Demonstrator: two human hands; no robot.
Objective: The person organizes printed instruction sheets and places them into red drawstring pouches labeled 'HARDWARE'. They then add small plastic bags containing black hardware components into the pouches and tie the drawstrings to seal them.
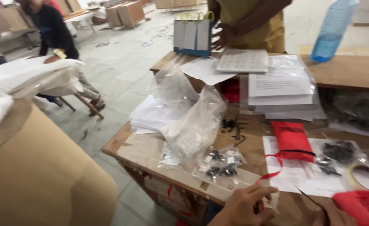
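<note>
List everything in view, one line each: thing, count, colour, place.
Wooden worktable: one, brown, centre.
Red cloth pouch: one, red, on white sheet.
Clear plastic bags of small black parts: several, table front.
Large crumpled clear bag: one, table centre.
Stacks of bagged paper sheets: several, white, back.
Blue plastic water bottle: one, back right.
Tape roll: one, right edge.
Co-worker's hand: one, back.
Left hand: bottom edge, touching red ribbon.
Right hand: bottom right, by red fabric.

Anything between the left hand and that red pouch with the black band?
Nothing solid. The left hand rests at the near table edge, and the red pouch lies beyond it on a white sheet. Only the pouch's loose red ribbon and bare paper lie between them. The small bagged black parts sit off to the side.
</note>
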